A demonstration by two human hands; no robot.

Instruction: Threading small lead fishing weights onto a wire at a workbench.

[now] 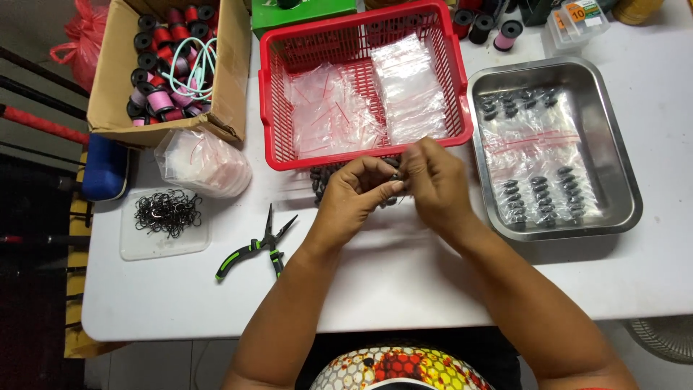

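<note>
Here, I pinched small dark sinkers (pixel 322 180) between both hands, left hand (pixel 354 198) and right hand (pixel 433 180), directly before the red basket (pixel 271 108) of bags, keeping supply within reach.

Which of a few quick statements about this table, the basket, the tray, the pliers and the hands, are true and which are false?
1. The red basket holds clear plastic bags. True.
2. The pliers are in the left hand. False: they lie on the table, left of both hands.
3. The metal tray sits right of the basket. True.
4. The right hand rests inside the tray. False: it meets the left hand in front of the basket.
</note>
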